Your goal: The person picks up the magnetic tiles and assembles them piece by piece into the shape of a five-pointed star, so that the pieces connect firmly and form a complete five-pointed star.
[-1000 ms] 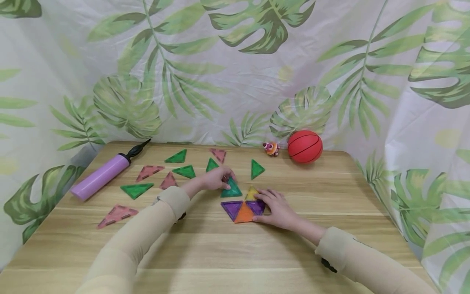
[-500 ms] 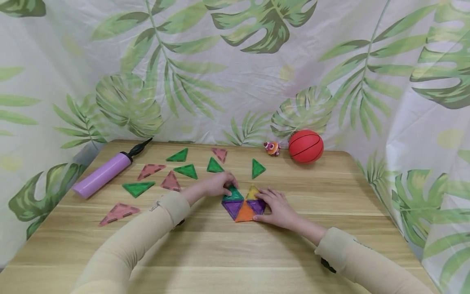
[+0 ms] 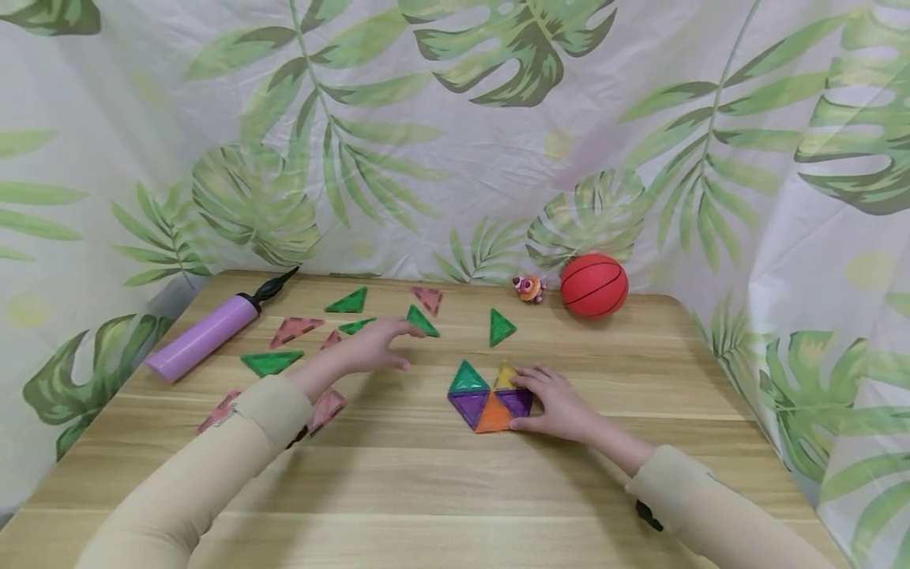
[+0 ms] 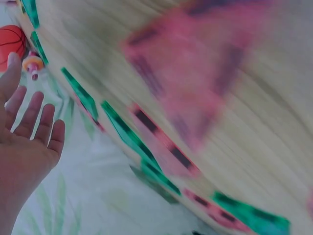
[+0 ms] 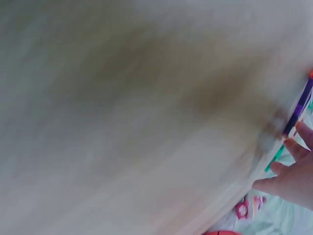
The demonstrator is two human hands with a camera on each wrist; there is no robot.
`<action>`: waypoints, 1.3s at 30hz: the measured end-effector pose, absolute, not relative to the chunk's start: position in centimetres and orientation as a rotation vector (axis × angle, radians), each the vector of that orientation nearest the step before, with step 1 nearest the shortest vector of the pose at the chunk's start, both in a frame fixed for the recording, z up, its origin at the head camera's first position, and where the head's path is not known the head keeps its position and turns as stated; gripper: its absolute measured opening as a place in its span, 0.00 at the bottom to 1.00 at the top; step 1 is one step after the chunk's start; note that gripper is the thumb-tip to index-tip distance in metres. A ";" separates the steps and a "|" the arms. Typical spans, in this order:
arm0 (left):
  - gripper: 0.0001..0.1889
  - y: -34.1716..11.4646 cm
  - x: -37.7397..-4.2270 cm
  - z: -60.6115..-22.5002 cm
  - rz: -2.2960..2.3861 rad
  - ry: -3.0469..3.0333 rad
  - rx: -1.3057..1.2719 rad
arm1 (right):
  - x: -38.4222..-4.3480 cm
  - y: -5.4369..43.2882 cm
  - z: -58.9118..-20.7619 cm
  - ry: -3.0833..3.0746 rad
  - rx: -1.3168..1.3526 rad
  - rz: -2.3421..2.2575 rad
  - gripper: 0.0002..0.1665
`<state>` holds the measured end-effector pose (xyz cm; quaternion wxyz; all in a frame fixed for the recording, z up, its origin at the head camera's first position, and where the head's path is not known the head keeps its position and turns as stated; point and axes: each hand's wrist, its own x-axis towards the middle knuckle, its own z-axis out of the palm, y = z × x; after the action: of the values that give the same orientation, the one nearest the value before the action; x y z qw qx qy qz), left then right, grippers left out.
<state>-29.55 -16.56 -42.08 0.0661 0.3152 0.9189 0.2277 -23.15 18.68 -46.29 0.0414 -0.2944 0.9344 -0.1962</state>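
Five-part talk aside, a flat cluster of translucent triangular magnetic tiles lies mid-table: a teal tile (image 3: pixel 468 378), a purple tile (image 3: pixel 470 406), an orange tile (image 3: pixel 494 417), a second purple tile (image 3: pixel 515 401) and a yellow tile (image 3: pixel 505 377). My right hand (image 3: pixel 560 408) grips the cluster's right side, thumb near the orange corner and fingers by the yellow tile. Apart from the cluster, my left hand (image 3: pixel 370 348) hovers over loose tiles with fingers extended, holding nothing. In the left wrist view a blurred pink tile (image 4: pixel 190 68) lies near that hand.
Loose green tiles (image 3: pixel 272 363) and pink tiles (image 3: pixel 295 330) are scattered on the left and back. A purple hand pump (image 3: pixel 206 336) lies at the far left. A red ball (image 3: pixel 594 285) and small toy figure (image 3: pixel 529 289) stand at the back right.
My left hand set the teal tile against the left purple tile, let go and moved left. The cluster has shifted slightly right with my right hand.
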 end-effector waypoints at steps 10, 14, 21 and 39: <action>0.30 -22.9 -26.6 -42.0 0.607 2.758 0.998 | -22.9 21.8 -45.7 2.842 -0.879 -0.564 0.43; 0.29 -24.9 -25.6 -42.4 0.572 2.725 1.034 | -22.8 23.2 -45.7 2.827 -0.890 -0.571 0.42; 0.26 -26.9 -24.6 -43.1 0.551 2.674 1.080 | -22.7 25.3 -45.7 2.786 -0.933 -0.604 0.42; 0.15 -25.7 -25.9 -44.8 0.618 2.725 1.165 | -23.7 25.9 -45.5 2.731 -0.857 -0.641 0.39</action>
<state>-25.93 -25.66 -44.80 0.0569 0.3842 0.8987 0.2038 -23.69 25.93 -45.51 0.1039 -0.2905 0.9261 -0.2173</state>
